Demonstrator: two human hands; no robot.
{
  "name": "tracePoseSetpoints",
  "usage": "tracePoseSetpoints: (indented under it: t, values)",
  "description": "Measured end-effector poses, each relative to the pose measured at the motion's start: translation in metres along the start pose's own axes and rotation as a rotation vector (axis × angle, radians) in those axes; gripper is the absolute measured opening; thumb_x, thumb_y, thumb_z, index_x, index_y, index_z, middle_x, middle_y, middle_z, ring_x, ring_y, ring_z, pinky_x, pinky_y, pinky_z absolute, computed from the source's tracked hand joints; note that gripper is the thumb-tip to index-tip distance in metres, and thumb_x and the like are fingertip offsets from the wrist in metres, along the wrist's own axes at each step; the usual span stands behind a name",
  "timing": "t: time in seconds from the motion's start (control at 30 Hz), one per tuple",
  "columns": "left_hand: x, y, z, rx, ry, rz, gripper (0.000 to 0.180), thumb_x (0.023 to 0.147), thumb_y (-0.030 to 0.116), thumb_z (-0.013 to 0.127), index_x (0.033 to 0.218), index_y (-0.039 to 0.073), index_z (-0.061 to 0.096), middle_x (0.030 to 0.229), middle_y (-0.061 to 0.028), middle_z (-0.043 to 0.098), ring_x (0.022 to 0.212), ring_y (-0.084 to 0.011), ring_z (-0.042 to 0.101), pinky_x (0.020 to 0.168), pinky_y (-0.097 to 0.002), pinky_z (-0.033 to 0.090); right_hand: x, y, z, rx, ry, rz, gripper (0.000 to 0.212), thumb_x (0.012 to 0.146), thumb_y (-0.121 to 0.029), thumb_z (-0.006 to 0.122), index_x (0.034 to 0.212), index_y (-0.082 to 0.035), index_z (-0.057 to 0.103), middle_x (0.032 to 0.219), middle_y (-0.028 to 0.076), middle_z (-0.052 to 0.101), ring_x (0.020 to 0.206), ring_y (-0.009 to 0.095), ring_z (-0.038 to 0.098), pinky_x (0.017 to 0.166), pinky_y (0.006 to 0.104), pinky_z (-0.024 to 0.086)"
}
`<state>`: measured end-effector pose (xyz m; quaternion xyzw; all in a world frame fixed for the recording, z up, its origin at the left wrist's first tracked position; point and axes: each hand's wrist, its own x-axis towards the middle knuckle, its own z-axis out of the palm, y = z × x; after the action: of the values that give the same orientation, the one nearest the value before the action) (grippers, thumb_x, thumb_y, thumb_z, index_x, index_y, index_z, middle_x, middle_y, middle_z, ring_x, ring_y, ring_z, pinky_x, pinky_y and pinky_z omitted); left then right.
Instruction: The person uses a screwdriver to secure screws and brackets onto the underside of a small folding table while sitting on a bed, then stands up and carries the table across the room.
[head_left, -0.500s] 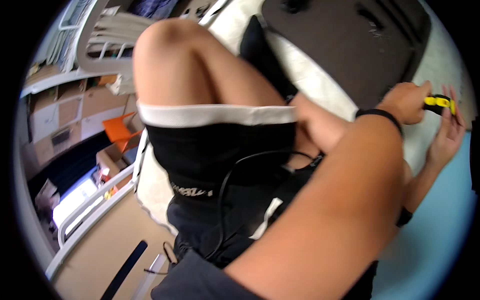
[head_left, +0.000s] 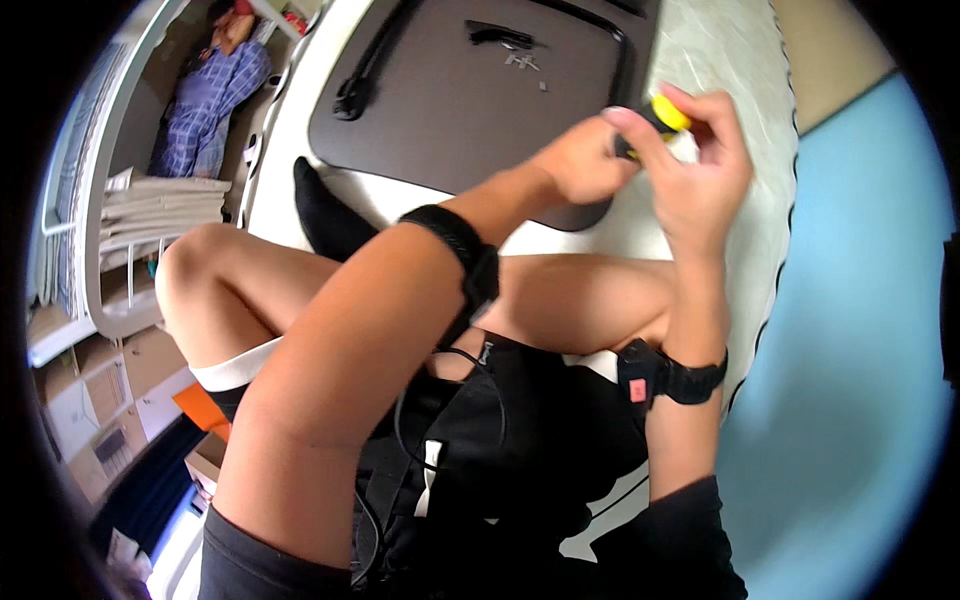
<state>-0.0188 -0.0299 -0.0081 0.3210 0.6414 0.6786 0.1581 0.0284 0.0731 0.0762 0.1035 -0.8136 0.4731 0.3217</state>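
The left hand (head_left: 585, 165) and right hand (head_left: 705, 185) held a black-and-yellow object (head_left: 669, 114) above the pale mattress (head_left: 725, 60).
The left fingers were curled closed round its dark end; the right thumb and fingers pinched it near the yellow end, beside a dark board (head_left: 430, 110).

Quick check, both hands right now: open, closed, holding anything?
Left hand: closed, holding the black part of a black-and-yellow object.
Right hand: curled around the same object, with fingers at its yellow end.
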Motion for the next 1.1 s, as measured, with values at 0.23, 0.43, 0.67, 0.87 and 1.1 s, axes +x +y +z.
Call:
tracePoseSetpoints:
  t: [0.23, 0.43, 0.67, 0.87, 1.1]
  values:
    - [0.007, 0.018, -0.023, 0.017, -0.31, -0.226, 0.003, 0.087, 0.009, 0.052, 0.089, 0.006, 0.051, 0.078, 0.0005, 0.047, 0.07, -0.0103, 0.044, 0.061, -0.0268, 0.037, 0.004, -0.003, -0.021, 0.446, -0.34, 0.223, 0.028, 0.088, 0.003, 0.066, 0.115, 0.004, 0.059, 0.12, 0.017, 0.063, 0.114, 0.023, 0.06, 0.099, 0.0325, 0.047]
    - [0.006, 0.004, -0.038, 0.102, -0.352, -0.057, 0.02, 0.087, 0.019, 0.058, 0.098, 0.002, 0.055, 0.082, -0.0068, 0.059, 0.079, -0.0184, 0.056, 0.071, -0.0347, 0.047, -0.001, -0.011, 0.001, 0.229, -0.211, 0.144, 0.032, 0.076, -0.002, 0.081, 0.1, 0.0, 0.061, 0.09, 0.002, 0.063, 0.086, 0.01, 0.06, 0.081, 0.0245, 0.051]
    - [-0.021, 0.019, -0.068, 0.734, -0.417, -0.104, 0.036, 0.085, 0.023, 0.066, 0.11, -0.001, 0.057, 0.109, -0.0173, 0.064, 0.101, -0.0319, 0.063, 0.088, -0.0418, 0.05, -0.005, -0.008, 0.007, -0.028, 0.044, 0.085, 0.042, 0.071, -0.019, 0.089, 0.081, -0.003, 0.051, 0.081, 0.005, 0.063, 0.075, 0.011, 0.063, 0.073, 0.0278, 0.056]
    - [-0.018, -0.004, -0.103, 0.962, 0.042, -0.316, 0.033, 0.087, 0.026, 0.064, 0.106, 0.0, 0.061, 0.105, -0.0197, 0.066, 0.097, -0.036, 0.065, 0.086, -0.0413, 0.051, -0.005, -0.012, 0.009, -0.09, 0.096, 0.184, 0.035, 0.073, -0.015, 0.085, 0.094, -0.002, 0.059, 0.093, 0.007, 0.062, 0.081, 0.017, 0.064, 0.075, 0.0284, 0.053]
    - [0.022, -0.014, -0.086, 1.147, 0.195, -0.399, 0.029, 0.092, 0.029, 0.06, 0.093, 0.001, 0.069, 0.093, -0.0204, 0.07, 0.092, -0.0384, 0.067, 0.084, -0.0429, 0.053, -0.007, -0.002, 0.005, -0.009, 0.198, 0.07, 0.041, 0.074, -0.028, 0.085, 0.094, -0.003, 0.059, 0.087, 0.009, 0.063, 0.076, 0.02, 0.065, 0.067, 0.0292, 0.053]
